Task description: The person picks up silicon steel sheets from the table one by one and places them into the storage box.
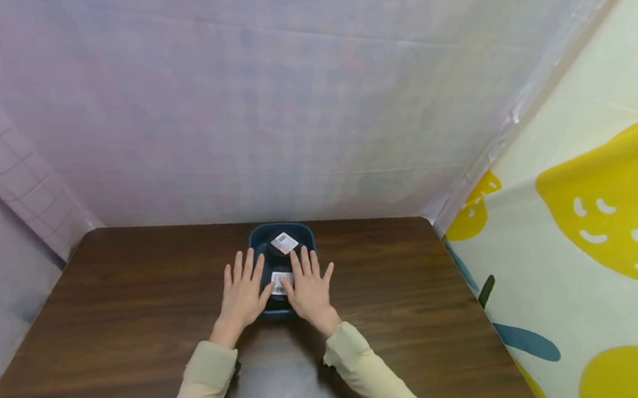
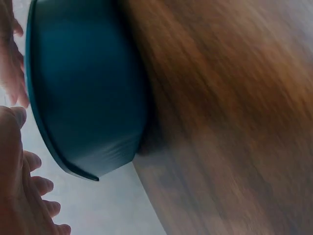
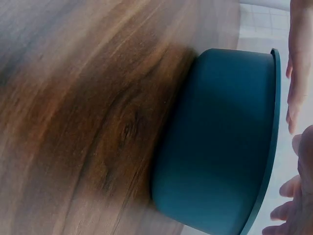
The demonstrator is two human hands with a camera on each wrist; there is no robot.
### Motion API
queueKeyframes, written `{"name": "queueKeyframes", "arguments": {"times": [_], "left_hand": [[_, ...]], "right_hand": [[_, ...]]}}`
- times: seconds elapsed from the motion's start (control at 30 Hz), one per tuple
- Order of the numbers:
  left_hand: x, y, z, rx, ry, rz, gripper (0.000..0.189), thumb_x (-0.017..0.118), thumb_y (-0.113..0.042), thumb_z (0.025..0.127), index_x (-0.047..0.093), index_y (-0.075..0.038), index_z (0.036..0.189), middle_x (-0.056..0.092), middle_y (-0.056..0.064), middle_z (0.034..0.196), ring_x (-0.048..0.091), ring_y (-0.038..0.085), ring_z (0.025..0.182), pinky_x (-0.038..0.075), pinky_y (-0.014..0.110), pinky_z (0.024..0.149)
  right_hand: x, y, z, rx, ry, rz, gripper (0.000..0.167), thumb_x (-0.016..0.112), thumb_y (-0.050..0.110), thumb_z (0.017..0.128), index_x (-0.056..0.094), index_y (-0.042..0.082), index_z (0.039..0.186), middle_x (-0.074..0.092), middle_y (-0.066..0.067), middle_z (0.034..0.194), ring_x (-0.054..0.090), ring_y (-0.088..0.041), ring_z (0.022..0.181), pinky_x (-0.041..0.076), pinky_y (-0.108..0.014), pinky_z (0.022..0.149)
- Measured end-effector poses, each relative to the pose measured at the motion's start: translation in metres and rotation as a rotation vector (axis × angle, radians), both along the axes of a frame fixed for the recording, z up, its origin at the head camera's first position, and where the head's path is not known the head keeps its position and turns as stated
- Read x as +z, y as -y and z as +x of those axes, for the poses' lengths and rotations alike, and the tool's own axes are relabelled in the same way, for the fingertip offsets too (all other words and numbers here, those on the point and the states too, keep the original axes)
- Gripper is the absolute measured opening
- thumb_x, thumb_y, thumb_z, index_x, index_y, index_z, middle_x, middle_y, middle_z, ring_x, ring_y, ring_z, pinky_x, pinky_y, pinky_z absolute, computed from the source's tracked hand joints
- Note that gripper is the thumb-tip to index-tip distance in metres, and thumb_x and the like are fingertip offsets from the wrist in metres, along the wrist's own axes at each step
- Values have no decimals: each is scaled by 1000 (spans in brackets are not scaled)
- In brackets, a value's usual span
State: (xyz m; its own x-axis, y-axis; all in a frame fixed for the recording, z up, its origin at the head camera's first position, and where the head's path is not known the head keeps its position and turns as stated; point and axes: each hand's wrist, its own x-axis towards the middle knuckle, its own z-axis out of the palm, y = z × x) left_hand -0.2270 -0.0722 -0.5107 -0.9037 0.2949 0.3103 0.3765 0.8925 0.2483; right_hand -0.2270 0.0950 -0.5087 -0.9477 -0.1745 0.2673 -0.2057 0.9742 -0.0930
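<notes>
A dark blue-green plastic basin (image 1: 282,225) stands on the table, its smooth outer wall (image 2: 88,93) filling much of the left wrist view. Inside it lie two dark objects with white labels, one towards the far end (image 1: 285,243) and one nearer (image 1: 282,284); their kind cannot be made out. My left hand (image 1: 240,299) hovers over the basin's left side, fingers spread and straight, palm down. Over the right side, my right hand (image 1: 312,294) is spread the same way. Both wrist views show the hands above the rim, apart from it. Neither hand holds anything.
The brown wood-grain table (image 1: 138,326) reaches back to a pale curtain-like wall (image 1: 289,101). On the right hangs a white sheet with yellow lemon prints (image 1: 623,200). The basin stands close to the table's far edge.
</notes>
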Motion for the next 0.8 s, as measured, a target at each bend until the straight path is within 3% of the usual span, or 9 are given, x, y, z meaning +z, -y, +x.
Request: {"name": "queueKeyframes", "arguments": {"times": [0.17, 0.47, 0.8], "left_hand": [[1, 1, -2, -12, -11, -18, 66, 52, -39, 94, 32, -3, 145, 19, 22, 152, 10, 42, 139, 13, 61, 109], [0, 2, -4, -8, -11, -18, 66, 51, -38, 94, 31, -2, 145, 21, 23, 151, 12, 42, 138, 14, 60, 108], [-2, 2, -5, -1, -18, -1, 65, 53, -36, 94, 32, -1, 144, 20, 24, 151, 14, 42, 138, 14, 61, 108]], "right_hand": [[2, -2, -4, -17, -38, 22, 62, 40, 48, 96, 32, 14, 147, 28, -14, 151, 25, -34, 137, 19, -67, 103], [0, -5, -6, -37, -3, 37, 63, 37, 50, 97, 29, 15, 148, 27, -13, 152, 24, -34, 138, 20, -67, 102], [1, -8, -5, -35, -11, -5, 61, 42, 46, 97, 32, 12, 147, 28, -15, 151, 20, -33, 139, 17, -67, 103]]}}
